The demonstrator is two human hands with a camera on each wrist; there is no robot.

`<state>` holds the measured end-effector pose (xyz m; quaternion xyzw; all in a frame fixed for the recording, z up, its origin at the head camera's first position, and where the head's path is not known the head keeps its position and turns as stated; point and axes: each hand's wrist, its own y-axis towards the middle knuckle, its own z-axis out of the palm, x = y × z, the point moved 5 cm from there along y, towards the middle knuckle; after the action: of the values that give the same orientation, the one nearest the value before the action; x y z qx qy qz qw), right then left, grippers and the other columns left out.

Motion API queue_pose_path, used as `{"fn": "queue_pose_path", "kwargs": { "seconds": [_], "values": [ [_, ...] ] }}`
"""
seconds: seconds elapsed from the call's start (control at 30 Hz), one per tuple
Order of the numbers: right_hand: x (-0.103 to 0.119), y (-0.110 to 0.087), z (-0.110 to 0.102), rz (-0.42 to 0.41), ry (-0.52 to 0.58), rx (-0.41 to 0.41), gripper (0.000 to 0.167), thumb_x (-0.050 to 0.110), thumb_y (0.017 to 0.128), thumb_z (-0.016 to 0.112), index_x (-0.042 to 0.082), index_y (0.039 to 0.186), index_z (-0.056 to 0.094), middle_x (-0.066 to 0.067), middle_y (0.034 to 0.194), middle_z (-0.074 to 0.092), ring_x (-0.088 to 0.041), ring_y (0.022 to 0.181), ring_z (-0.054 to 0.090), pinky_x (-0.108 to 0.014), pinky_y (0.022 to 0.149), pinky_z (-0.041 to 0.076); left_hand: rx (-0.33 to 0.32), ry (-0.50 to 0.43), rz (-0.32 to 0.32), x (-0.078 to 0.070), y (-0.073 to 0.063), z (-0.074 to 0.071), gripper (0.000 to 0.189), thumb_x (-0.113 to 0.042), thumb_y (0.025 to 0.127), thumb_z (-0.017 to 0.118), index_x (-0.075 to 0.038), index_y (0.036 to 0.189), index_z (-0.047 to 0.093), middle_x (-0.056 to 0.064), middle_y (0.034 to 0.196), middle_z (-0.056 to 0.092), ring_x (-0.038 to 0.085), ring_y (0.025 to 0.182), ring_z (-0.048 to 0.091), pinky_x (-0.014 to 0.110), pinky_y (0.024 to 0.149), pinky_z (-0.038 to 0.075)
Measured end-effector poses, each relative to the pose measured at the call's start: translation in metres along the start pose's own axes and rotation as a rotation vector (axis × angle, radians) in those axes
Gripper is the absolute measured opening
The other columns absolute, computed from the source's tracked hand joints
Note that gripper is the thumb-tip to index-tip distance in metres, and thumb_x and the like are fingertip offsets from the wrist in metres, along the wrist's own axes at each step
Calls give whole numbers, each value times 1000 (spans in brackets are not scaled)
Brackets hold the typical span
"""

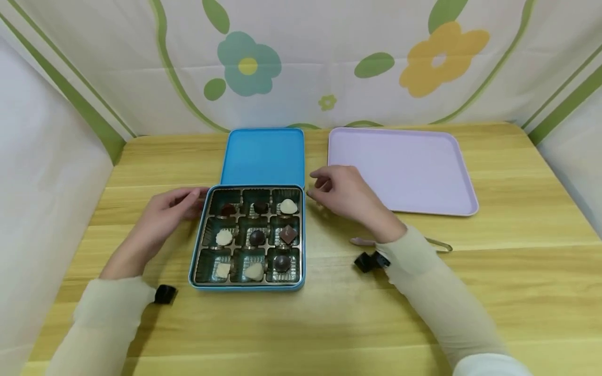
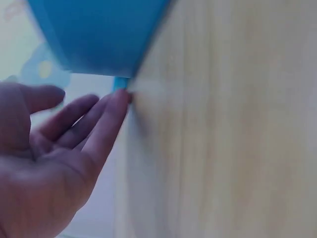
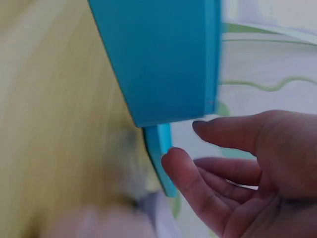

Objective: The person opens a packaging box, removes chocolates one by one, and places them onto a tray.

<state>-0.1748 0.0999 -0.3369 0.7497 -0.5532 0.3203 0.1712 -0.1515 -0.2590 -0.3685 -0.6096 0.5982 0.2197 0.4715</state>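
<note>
A square blue tin (image 1: 246, 288) stands in front of me, its divided plastic insert (image 1: 239, 218) holding one chocolate in each compartment. Among them are a white piece (image 1: 288, 206), a round dark one (image 1: 257, 238) and a brown diamond (image 1: 288, 234). Its blue lid (image 1: 264, 156) lies flat behind it. My left hand (image 1: 162, 214) is at the tin's left side, fingers loosely bent; contact is unclear. To the right of the tin's far corner is my right hand (image 1: 345, 190), thumb and fingers parted around nothing. The tin's blue wall (image 3: 158, 64) shows close by in the right wrist view.
A lilac tray (image 1: 400, 167) lies at the back right of the wooden table (image 1: 329, 334). Tongs (image 1: 439, 244) lie partly hidden under the right sleeve. Black wrist devices (image 1: 165, 294) are on both cuffs. A flowered curtain (image 1: 310, 52) hangs behind.
</note>
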Motion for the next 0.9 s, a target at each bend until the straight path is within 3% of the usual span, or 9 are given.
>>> {"fn": "queue_pose_path", "kwargs": {
  "seconds": [0.07,0.2,0.3,0.43,0.53,0.63,0.8,0.9],
  "values": [
    [-4,-13,-8,-23,16,-16,40,23,102,75,1,134,73,-11,112,80,-25,102,76,-43,93,63,35,-11,8,3,-13,-2,65,-53,114,43,-10,164,46,18,163,52,-10,112,67,58,126,38],
    [-21,-38,-22,-34,53,-76,31,20,101,76,4,127,78,-7,107,81,-21,95,76,-37,85,66,68,-95,57,9,-36,2,60,-41,114,52,-9,164,45,10,161,56,-7,120,67,31,115,52],
    [-39,-52,-30,-58,78,-131,24,19,100,78,8,121,81,-4,107,82,-17,92,76,-27,80,64,91,-293,113,17,-47,10,57,-19,112,60,-5,164,42,-3,157,57,-4,129,63,15,105,53],
    [-64,-70,-39,-76,129,-155,18,21,101,78,13,116,84,-2,111,83,-11,93,75,-17,81,60,150,-540,210,26,-54,18,62,5,107,56,-1,166,36,-10,159,54,0,141,56,17,110,51],
    [-83,-86,-45,-39,193,-138,18,24,101,79,17,117,84,1,112,82,-7,94,75,-16,81,59,170,-612,249,32,-57,23,65,9,105,56,-3,166,36,-7,160,54,3,143,56,17,111,50],
    [-102,-99,-51,-4,276,-120,20,22,101,79,15,119,83,5,110,82,-7,95,75,-18,79,60,194,-612,293,34,-59,30,77,14,101,60,-6,169,30,-5,164,48,4,145,53,16,114,47],
    [-131,-116,-59,5,447,-92,23,7,100,77,-1,122,78,6,107,84,-9,94,79,-21,76,63,265,-477,401,31,-66,40,113,19,86,74,-10,174,9,5,180,18,-4,156,34,9,121,33],
    [-146,-123,-64,8,569,-88,22,-1,100,73,-6,122,76,1,106,84,-11,97,80,-23,80,64,272,-411,401,29,-68,43,127,20,79,80,-17,175,6,9,183,7,-7,156,29,8,119,33]
  ]
}}
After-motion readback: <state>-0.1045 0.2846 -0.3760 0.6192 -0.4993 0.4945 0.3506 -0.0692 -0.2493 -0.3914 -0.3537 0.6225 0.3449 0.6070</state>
